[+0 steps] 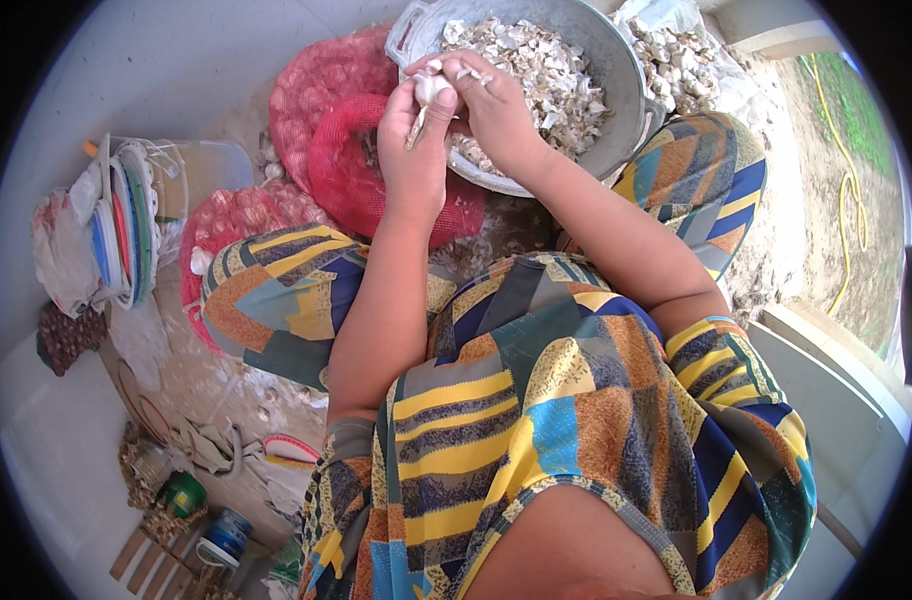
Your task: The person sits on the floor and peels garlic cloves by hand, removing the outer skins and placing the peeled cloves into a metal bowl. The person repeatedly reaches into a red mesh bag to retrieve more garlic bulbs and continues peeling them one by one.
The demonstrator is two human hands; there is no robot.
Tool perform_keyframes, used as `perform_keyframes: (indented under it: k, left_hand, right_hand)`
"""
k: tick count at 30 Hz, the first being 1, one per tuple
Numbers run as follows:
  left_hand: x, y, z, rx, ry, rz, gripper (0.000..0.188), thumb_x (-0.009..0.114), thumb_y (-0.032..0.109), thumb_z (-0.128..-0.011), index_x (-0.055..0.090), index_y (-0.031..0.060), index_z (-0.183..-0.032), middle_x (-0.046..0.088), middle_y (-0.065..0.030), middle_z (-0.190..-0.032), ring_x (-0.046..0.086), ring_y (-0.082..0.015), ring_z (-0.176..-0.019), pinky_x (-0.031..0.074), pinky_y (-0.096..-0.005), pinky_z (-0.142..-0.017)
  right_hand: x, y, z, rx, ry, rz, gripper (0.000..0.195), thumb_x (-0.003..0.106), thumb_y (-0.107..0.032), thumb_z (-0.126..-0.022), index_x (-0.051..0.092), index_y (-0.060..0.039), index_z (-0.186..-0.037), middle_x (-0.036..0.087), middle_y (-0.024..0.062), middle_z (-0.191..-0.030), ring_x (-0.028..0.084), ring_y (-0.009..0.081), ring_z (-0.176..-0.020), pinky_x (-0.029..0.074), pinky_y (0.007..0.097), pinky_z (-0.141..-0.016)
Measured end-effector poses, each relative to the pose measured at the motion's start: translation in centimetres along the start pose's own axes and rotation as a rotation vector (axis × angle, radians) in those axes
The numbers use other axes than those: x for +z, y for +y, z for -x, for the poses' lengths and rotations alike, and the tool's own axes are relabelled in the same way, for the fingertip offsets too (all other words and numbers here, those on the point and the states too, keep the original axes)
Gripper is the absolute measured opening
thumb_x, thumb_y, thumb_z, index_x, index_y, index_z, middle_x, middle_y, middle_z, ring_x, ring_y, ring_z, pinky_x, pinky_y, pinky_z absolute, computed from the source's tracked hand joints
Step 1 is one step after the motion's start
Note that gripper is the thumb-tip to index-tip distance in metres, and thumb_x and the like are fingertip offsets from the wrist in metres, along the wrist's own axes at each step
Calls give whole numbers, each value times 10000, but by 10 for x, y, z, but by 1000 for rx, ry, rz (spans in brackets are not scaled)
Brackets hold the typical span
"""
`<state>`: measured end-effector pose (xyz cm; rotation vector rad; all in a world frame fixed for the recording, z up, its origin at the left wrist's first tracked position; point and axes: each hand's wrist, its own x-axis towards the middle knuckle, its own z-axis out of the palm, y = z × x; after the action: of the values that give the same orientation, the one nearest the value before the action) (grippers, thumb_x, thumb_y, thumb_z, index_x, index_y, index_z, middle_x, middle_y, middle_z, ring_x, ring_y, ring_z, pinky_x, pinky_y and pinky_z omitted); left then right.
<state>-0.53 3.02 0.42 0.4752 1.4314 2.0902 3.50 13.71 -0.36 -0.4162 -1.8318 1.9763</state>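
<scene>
My left hand (415, 142) holds a garlic bulb (430, 88) upright between thumb and fingers, its thin dry stalk running down over the palm. Against the bulb's right side are the fingers of my right hand (490, 97), which pinch a small pale piece, perhaps a clove or peel. Both hands are over the left rim of a large grey metal basin (625, 75). Garlic skins and pieces (553, 82) lie heaped in the basin. Just below and left of the hands sits an open red mesh bag (336, 150), its contents mostly hidden.
Full red mesh sacks (313, 82) of bulbs stand against the wall at left. Beyond the basin, garlic bulbs (677, 67) lie on clear plastic. A transparent plastic tub (216, 172) and stacked lids (130, 225) are farther left. My knees flank the basin's near side.
</scene>
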Motion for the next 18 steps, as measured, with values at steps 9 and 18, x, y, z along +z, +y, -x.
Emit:
perform_keyframes:
  k: [9, 18]
  left_hand:
    - [-9, 4, -8, -33, 183, 222, 253, 536, 290, -985, 544, 37, -988, 584, -103, -819, 576, -198, -778, 504, -333, -784]
    - [-17, 48, 6, 41, 386, 377, 325, 605, 365, -960, 550, 70, -833, 605, -82, -825, 589, -193, -740, 448, -272, -591]
  right_hand:
    - [-41, 23, -42, 377, 607, -1328, 400, 354, -302, -1057, 344, 24, -1288, 541, 242, -1247, 600, 361, -1072, 532, 433, -975]
    - [32, 63, -20, 393, -451, 147, 230, 537, -187, -956, 610, -30, -1108, 673, 181, -1019, 655, 261, -958, 515, 344, -856]
